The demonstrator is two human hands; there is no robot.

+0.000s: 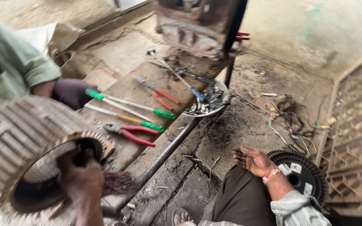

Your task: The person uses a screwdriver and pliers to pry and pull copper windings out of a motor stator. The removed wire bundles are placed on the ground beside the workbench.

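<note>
While the right hand (82, 178) has its fingers closed on the motor casing (19, 138) rim at the board's (126, 90) near corner, steadying suits; left hand unseen; pliers (128, 132) lie near.

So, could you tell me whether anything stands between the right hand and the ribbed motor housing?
Nothing visible does. The right hand grips the ribbed motor housing at the edge of its bore; the frayed copper winding sits beside the hand, not between.
</note>
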